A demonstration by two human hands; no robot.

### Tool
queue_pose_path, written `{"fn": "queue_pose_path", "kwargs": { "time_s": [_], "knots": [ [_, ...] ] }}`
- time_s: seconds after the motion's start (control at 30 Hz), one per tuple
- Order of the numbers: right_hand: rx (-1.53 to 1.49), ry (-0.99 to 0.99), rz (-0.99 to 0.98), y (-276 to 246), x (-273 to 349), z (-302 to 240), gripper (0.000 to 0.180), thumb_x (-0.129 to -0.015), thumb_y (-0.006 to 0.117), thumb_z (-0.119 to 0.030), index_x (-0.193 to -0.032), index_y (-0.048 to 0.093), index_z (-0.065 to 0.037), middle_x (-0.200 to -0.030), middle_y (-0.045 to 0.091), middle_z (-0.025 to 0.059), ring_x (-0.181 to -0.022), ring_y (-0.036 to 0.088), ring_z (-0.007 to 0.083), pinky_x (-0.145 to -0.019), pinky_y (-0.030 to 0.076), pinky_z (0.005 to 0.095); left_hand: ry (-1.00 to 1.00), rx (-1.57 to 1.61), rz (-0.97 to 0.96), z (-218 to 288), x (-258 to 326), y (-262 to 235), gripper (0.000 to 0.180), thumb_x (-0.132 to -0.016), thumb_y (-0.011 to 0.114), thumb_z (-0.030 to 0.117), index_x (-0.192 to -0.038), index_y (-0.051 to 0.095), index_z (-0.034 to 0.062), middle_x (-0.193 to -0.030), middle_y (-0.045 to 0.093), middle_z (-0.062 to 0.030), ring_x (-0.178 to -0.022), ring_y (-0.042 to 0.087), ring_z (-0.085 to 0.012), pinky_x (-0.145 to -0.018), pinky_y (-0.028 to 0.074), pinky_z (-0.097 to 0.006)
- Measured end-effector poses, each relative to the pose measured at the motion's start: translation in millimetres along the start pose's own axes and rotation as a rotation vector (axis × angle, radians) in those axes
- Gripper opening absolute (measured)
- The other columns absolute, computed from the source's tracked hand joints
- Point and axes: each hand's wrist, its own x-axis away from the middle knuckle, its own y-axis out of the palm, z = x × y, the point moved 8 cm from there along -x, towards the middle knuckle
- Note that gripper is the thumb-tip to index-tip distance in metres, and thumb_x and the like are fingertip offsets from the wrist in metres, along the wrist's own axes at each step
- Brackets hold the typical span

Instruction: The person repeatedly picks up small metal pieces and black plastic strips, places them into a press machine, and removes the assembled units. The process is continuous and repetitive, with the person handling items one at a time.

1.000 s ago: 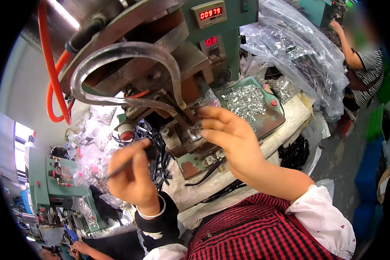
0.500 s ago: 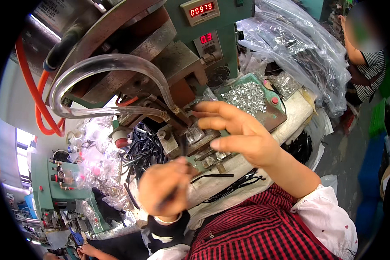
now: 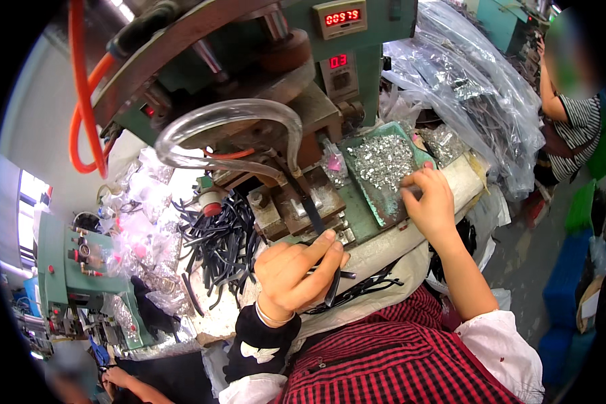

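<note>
Two hands are working at the press (image 3: 262, 101): the left hand (image 3: 296, 273) is gripping a black cord (image 3: 332, 286) near the worktop's (image 3: 384, 246) edge, while the right hand (image 3: 429, 202), fingers curled, is picking among metal bits (image 3: 380, 158) in the tray (image 3: 377, 205) farther right.

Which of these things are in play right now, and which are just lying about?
In hand:
- left hand holding a black cord piece
- right hand at the green tray of small silvery parts
- press bed

Lying about:
- pile of black cords
- clear plastic bags
- orange hose
</note>
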Motion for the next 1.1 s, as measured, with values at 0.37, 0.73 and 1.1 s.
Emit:
{"fn": "queue_pose_path", "kwargs": {
  "time_s": [0.37, 0.73, 1.1],
  "knots": [
    [-0.009, 0.079, 0.035, 14.3, 5.7, -4.4, 0.012, -0.078, 0.074, -0.007, -0.088, 0.069, -0.004, -0.088, 0.069, 0.0091, -0.088, 0.066, 0.0292, -0.078, 0.052, 0.0392, -0.831, -0.252, 0.069, -49.9, 114.5, -56.4, 0.006, -0.089, 0.068, 0.001, -0.093, 0.072, -0.001, -0.094, 0.068, -0.0114, -0.086, 0.062, -0.0272, -0.079, 0.048, -0.034],
    [-0.424, 0.127, 0.071, 31.3, -4.2, 8.9, 0.012, -0.087, 0.071, -0.002, -0.099, 0.07, 0.001, -0.09, 0.07, 0.006, -0.082, 0.064, 0.0135, -0.077, 0.05, 0.0269, -0.883, -0.728, -0.104, -77.1, 147.8, -65.2, 0.01, -0.08, 0.076, 0.014, -0.084, 0.07, 0.0073, -0.097, 0.059, -0.0103, -0.095, 0.054, -0.0332, -0.083, 0.042, -0.044],
    [-0.792, -0.036, -0.008, 1.2, -5.5, -81.1, 0.014, -0.087, 0.071, 0.0, -0.101, 0.071, 0.002, -0.096, 0.072, 0.0117, -0.088, 0.07, 0.0192, -0.081, 0.055, 0.0303, -1.246, -0.319, -0.466, -165.2, 180.7, -22.5, 0.021, -0.083, 0.076, 0.023, -0.091, 0.067, 0.0067, -0.078, 0.071, -0.0139, -0.07, 0.069, -0.0344, -0.063, 0.052, -0.042]
  ]
}}
